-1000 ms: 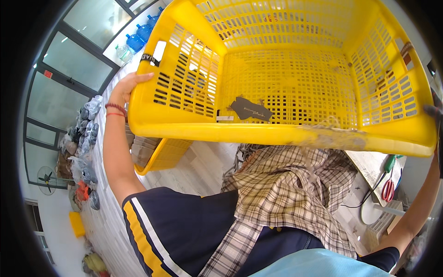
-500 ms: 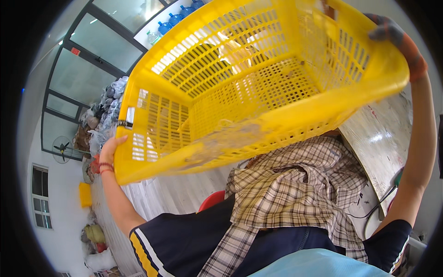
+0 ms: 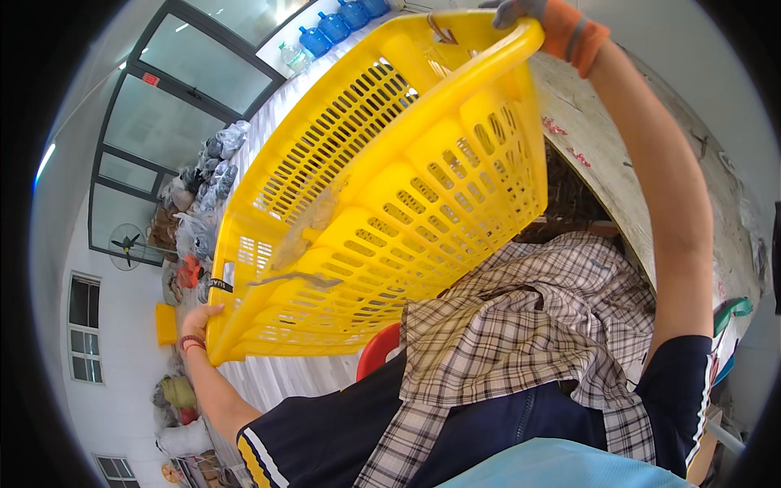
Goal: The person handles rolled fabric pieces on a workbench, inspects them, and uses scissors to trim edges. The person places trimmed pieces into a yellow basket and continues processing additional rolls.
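A large yellow plastic laundry-style basket (image 3: 381, 175) with slotted walls is held up before me, tipped on its side. My left hand (image 3: 197, 322), bare with red bands at the wrist, grips its near left corner. At the far right corner, my right hand (image 3: 561, 31), in a grey and orange work glove, is closed over the thick rim. A dusty grey clump and a dark strand (image 3: 297, 279) cling to the near rim and wall. Little of the basket's inside shows from here. A checked apron (image 3: 496, 342) covers my lap.
A worktable (image 3: 651, 154) with red scraps stands at the right, dark stringy material (image 3: 569, 191) beside it. A red stool (image 3: 377, 351) sits beneath the basket. Bagged bundles (image 3: 213, 191), a fan (image 3: 127, 242) and blue water bottles (image 3: 333, 27) stand at the left and back.
The basket has swung left and turned, so its outer slotted wall now faces me and less inside shows. My right hand moved left and farther away; both hands kept hold.
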The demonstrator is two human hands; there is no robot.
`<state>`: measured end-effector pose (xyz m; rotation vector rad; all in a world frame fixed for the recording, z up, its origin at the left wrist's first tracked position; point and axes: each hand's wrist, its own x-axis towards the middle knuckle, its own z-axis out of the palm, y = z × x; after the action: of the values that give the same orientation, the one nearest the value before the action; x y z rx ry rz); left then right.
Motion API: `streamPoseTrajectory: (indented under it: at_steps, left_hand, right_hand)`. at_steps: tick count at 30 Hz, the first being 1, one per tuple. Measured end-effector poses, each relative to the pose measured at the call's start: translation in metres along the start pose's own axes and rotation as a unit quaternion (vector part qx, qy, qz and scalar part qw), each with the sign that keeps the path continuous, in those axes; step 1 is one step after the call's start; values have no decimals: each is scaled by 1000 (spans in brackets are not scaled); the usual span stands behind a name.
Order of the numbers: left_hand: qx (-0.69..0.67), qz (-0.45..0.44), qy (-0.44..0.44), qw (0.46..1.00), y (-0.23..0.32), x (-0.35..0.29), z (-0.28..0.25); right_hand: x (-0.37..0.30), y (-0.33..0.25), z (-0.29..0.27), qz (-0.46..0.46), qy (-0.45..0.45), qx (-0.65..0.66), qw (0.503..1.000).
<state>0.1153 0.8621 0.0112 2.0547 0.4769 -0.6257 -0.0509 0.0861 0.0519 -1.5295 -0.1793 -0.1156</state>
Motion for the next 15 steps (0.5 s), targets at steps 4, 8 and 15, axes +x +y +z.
streamPoseTrajectory:
  at_steps: [4, 8, 15]
  left_hand:
    - [-28, 12, 37, 999, -9, 31, 16]
    - [-45, 16, 49, 998, -31, 55, 38]
    - [-41, 22, 75, 996, -53, 44, 90]
  right_hand:
    - [1, 39, -1, 12, 104, -35, 994]
    - [-9, 106, -4, 75, 137, -29, 987]
    - [-26, 166, -7, 57, 137, 44, 988]
